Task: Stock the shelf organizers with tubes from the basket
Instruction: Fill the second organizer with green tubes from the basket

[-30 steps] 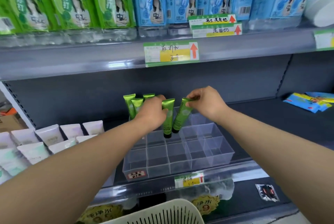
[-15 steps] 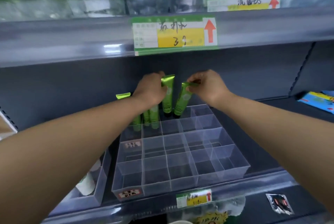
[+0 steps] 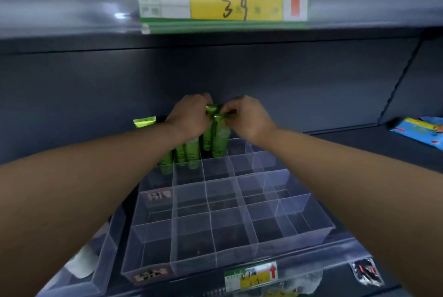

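At back row of clear organizer [image 3: 297,236], both hands meet over upright green tubes. Left hand [image 3: 189,116] curled round crimped top of rear tube [image 3: 207,139]. Right hand [image 3: 247,116] pinches crimp of front tube [image 3: 220,138], its base in back compartment. More tubes [image 3: 191,152] stand just left, partly hidden by forearm. Blue packet [image 3: 422,132] lies on shelf, far right.

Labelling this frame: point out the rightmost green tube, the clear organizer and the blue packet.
rightmost green tube [image 3: 221,139], head view, middle of its green body.
clear organizer [image 3: 199,265], head view, front wall.
blue packet [image 3: 419,132], head view, its middle.
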Demonstrator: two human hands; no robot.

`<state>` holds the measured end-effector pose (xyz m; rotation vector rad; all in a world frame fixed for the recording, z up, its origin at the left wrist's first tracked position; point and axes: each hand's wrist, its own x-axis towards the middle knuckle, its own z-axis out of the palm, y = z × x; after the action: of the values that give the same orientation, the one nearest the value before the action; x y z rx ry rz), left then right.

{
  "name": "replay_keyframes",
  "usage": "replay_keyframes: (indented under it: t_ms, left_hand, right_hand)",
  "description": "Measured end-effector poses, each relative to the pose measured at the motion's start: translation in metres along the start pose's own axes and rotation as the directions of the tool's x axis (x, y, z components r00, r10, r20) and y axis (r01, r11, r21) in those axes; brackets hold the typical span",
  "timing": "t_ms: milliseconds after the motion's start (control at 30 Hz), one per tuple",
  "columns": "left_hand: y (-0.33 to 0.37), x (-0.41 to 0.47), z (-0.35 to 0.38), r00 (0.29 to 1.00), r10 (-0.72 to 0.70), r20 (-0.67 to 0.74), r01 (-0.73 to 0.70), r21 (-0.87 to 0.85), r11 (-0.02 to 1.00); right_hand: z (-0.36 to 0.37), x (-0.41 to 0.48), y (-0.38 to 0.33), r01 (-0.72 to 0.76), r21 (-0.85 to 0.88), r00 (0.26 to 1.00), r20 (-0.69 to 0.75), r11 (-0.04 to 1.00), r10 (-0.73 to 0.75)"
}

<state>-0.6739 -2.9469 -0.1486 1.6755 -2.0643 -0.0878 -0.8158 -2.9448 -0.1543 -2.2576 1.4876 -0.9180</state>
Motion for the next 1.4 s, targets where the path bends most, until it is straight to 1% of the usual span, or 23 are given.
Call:
replay_keyframes:
  t_ms: [200, 333, 600, 900, 1033, 1233, 1400]
  left_hand:
    - [-0.005, 0.0, 0.011, 0.999, 0.012, 0.049, -0.017, 0.086, 0.996]
    - [-0.012, -0.003, 0.019, 0.999, 0.02, 0.05, -0.027, 0.145, 0.989]
    - [-0.013, -0.007, 0.021, 0.999, 0.043, 0.024, -0.046, 0.124, 0.991]
    - [-0.014, -0.008, 0.012, 0.999, 0.035, 0.005, -0.035, 0.11, 0.993]
    - [-0.016, -0.012, 0.005, 1.0, 0.022, 0.013, -0.023, 0.111, 0.994]
    - [-0.01, -0.025, -0.011, 0.999, 0.029, 0.024, -0.032, 0.147, 0.989]
    - [-0.001, -0.052, -0.025, 0.998, 0.047, 0.048, -0.056, 0.215, 0.975]
  right_hand:
    - [0.02, 0.003, 0.008, -0.032, -0.055, 0.998, 0.043, 0.998, 0.035]
    - [0.025, 0.005, 0.011, -0.055, -0.054, 0.998, 0.021, 0.997, 0.056]
    - [0.028, 0.006, 0.014, -0.062, -0.121, 0.998, 0.011, 0.991, 0.063]
    - [0.022, -0.002, 0.01, -0.089, -0.097, 0.996, -0.036, 0.991, 0.086]
    - [0.018, -0.006, 0.006, -0.083, -0.134, 0.996, -0.027, 0.988, 0.08]
    - [0.007, -0.021, -0.008, -0.097, -0.114, 0.995, -0.017, 0.989, 0.095]
    - [-0.002, -0.045, -0.028, -0.068, -0.137, 0.997, 0.012, 0.988, 0.07]
